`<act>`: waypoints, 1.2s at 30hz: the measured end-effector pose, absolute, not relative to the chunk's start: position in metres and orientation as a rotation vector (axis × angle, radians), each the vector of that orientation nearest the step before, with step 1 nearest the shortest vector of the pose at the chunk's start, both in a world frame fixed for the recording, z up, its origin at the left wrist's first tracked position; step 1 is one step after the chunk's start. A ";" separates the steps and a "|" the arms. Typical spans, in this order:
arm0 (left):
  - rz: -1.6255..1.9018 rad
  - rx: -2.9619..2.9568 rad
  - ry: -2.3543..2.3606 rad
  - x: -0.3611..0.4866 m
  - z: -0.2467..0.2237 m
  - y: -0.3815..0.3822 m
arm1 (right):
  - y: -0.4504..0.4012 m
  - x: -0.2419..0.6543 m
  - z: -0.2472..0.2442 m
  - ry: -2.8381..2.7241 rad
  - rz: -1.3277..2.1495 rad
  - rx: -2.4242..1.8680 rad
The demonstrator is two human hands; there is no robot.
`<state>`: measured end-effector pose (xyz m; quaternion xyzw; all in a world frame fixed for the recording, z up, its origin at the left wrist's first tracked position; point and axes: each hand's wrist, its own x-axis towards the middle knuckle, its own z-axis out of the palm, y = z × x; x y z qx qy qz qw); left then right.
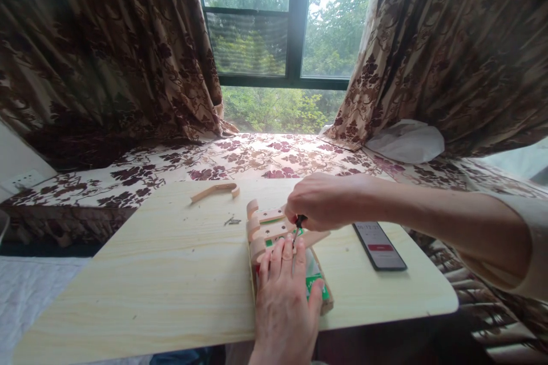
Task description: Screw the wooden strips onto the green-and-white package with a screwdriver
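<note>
My right hand [314, 199] is closed round the dark handle of a screwdriver [300, 221], whose shaft points down at the wooden parts. My left hand [286, 291] lies over the near end of the work, its fingers stretched out and pressing on a wooden piece. Several pale curved wooden pieces [268, 231] with dark holes rest side by side on a box [327, 303] with green and white printing. The screwdriver's tip is hard to make out beside my left fingertips.
On the pale wooden table [171, 285] are a loose curved wooden piece [214, 189], a small pile of screws [232, 220] and a phone [380, 246] at the right. A white plastic bag [406, 141] lies on the flowered window ledge behind.
</note>
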<state>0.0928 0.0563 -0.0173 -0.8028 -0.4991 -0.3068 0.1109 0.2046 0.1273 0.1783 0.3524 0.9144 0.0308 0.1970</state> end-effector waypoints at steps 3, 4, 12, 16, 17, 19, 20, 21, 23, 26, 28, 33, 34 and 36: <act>-0.912 -2.355 -1.478 0.094 -0.016 0.056 | 0.127 0.204 0.178 2.561 0.090 0.967; -0.922 -2.348 -1.480 0.094 -0.017 0.056 | 0.127 0.203 0.178 2.565 0.102 0.951; -0.924 -2.310 -1.504 0.095 -0.019 0.057 | 0.125 0.193 0.175 2.632 0.196 0.841; -0.884 -2.338 -1.495 0.094 -0.018 0.056 | 0.128 0.190 0.177 2.569 0.153 0.914; -0.883 -2.337 -1.495 0.094 -0.018 0.056 | 0.129 0.190 0.179 2.542 0.106 0.952; -0.889 -2.330 -1.502 0.094 -0.018 0.057 | 0.131 0.191 0.183 2.487 -0.004 1.027; -0.892 -2.328 -1.504 0.095 -0.019 0.057 | 0.132 0.192 0.185 2.462 -0.051 1.058; -0.893 -2.327 -1.506 0.095 -0.019 0.057 | 0.133 0.193 0.186 2.446 -0.074 1.084; -0.891 -2.330 -1.509 0.095 -0.019 0.057 | 0.133 0.194 0.187 2.448 -0.043 1.115; -0.878 -2.338 -1.520 0.095 -0.018 0.056 | 0.133 0.194 0.185 2.494 0.048 1.090; -0.880 -2.332 -1.527 0.096 -0.018 0.056 | 0.133 0.194 0.183 2.536 0.078 1.023; -0.900 -2.310 -1.534 0.097 -0.018 0.056 | 0.134 0.195 0.179 2.555 0.025 1.000; -0.895 -2.313 -1.533 0.097 -0.018 0.056 | 0.135 0.195 0.179 2.543 0.011 1.031; -0.879 -2.323 -1.528 0.096 -0.018 0.056 | 0.135 0.197 0.180 2.511 -0.026 1.104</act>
